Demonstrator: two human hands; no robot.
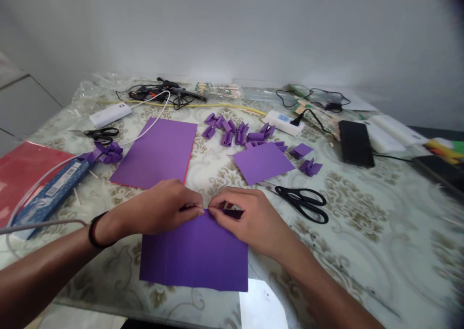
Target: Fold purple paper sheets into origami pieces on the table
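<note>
A purple sheet of paper hangs down toward me near the front of the table, its top edge pinched between both hands. My left hand is closed on that edge, thumb and fingertips together. Close beside it, my right hand grips the same edge, the two sets of fingertips almost meeting at the middle. Beyond my left hand lies a larger stack of purple paper with red showing under its rim. A smaller purple piece lies past my right hand, near black-handled scissors.
Several folded purple paper pieces lie mid-table before a white power strip. A black phone is at right. On the left are a blue box, a red sheet, a white power bank and more scissors.
</note>
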